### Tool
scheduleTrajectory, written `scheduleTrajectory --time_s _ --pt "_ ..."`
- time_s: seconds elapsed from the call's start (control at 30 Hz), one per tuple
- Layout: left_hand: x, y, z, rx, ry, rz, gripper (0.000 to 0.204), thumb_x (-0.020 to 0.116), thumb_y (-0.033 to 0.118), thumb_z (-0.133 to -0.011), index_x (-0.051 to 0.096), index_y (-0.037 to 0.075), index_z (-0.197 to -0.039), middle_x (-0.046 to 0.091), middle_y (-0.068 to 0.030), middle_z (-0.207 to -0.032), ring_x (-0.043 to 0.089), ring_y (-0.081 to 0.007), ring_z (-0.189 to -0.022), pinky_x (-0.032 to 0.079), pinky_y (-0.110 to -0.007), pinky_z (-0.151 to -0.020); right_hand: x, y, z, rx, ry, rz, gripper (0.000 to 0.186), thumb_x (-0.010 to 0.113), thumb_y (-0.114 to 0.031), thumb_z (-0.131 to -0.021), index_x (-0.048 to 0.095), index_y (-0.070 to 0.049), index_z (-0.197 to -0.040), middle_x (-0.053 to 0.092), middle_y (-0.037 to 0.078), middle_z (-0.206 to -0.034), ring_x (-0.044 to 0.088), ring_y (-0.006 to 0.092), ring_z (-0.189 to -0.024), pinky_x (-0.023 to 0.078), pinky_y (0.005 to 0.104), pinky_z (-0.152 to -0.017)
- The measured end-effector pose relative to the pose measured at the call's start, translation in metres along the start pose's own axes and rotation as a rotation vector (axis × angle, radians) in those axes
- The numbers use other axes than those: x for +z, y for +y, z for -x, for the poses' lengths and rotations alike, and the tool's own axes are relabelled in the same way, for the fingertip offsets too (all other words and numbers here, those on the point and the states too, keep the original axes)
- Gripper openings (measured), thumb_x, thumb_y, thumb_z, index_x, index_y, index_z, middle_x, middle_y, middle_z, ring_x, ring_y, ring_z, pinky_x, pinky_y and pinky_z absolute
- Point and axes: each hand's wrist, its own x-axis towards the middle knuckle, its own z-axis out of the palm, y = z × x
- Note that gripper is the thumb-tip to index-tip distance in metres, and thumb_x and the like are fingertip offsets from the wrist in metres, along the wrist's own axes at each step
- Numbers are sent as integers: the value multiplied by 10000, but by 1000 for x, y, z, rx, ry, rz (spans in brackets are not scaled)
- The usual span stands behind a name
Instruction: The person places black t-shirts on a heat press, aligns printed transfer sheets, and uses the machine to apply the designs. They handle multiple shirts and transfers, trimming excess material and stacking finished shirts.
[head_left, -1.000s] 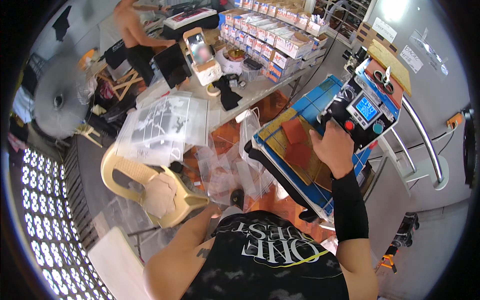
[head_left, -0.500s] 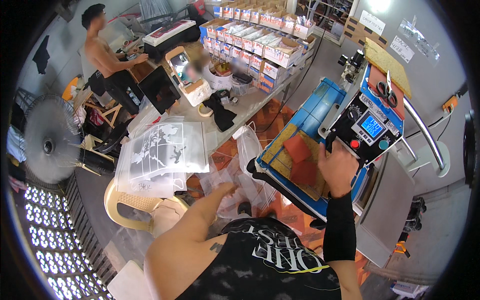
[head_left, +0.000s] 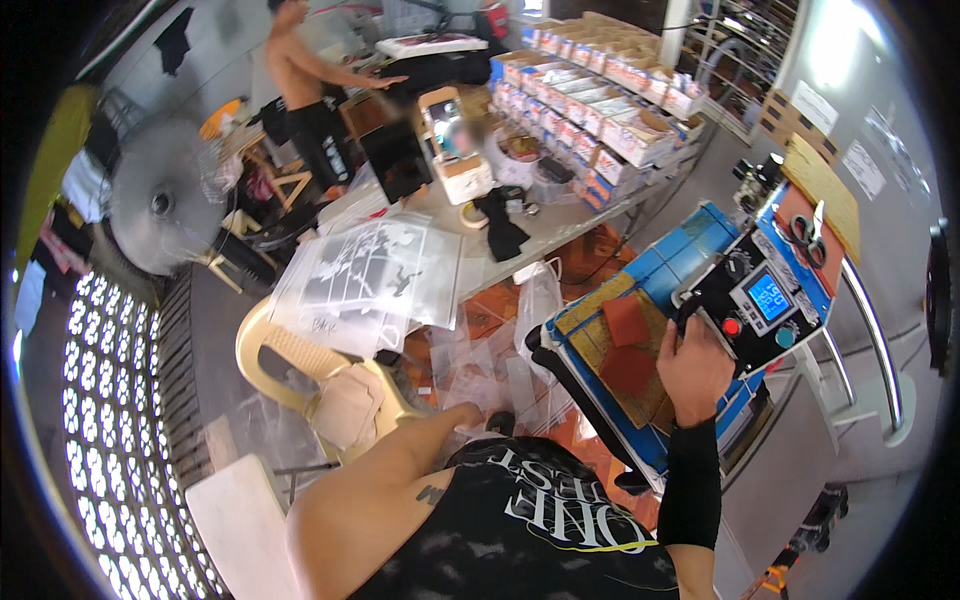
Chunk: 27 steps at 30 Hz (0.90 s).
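Note:
My right hand [head_left: 697,370] is closed on the black handle [head_left: 686,308] at the front of a heat press [head_left: 745,300], just left of its control panel. Below that hand, two reddish-brown square pads [head_left: 627,322] lie on the tan base pad [head_left: 580,325] of the press. The press has a blue body and a lit digital display. My left hand [head_left: 462,414] hangs low beside my body over the floor, touching nothing that I can make out; its fingers are too foreshortened to read.
Printed clear film sheets [head_left: 370,265] overhang the table edge, above a cream plastic chair [head_left: 265,350]. Scissors [head_left: 808,235] rest on top of the press. Boxes [head_left: 600,100] fill the table's far end. A fan [head_left: 160,205] spins at left; a co-worker [head_left: 300,70] stands behind.
My view has turned left, so the scene sits farther right. My right hand stays at the press handle. The co-worker's arm now stretches out over the far table.

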Motion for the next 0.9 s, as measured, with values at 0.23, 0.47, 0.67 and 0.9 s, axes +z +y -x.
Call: scheduleTrajectory --time_s 0.23,0.47,0.67,0.9 --pt "30 -9 46 -196 28 184 336 669 253 -798 781 69 -1057 748 -196 -1027 716 -392 -984 558 -468 -873 -5 2 4 39 -140 -81 323 690 -339 -917 630 -46 -1038 695 171 -862 705 365 -764 557 469 -666" --pt "31 72 53 -272 150 412 282 668 235 -793 802 41 -948 745 -232 -1028 721 -413 -967 557 -487 -845 -8 5 3 -5 -176 -89 347 688 -341 -918 616 -35 -1064 701 172 -907 708 358 -808 559 462 -689" --pt "29 88 63 -180 178 262 255 611 223 -830 752 55 -958 749 -190 -1013 715 -393 -926 552 -489 -805 -12 11 5 -30 -211 -175 352 694 -338 -910 600 -29 -1048 699 180 -928 703 363 -848 552 466 -718" --pt "40 93 93 -468 178 642 331 673 356 -801 764 38 -777 736 -227 -871 725 -396 -873 543 -500 -754 -12 13 7 -57 -154 -239 338 708 -319 -891 597 -31 -1029 696 168 -907 704 360 -847 557 467 -734"
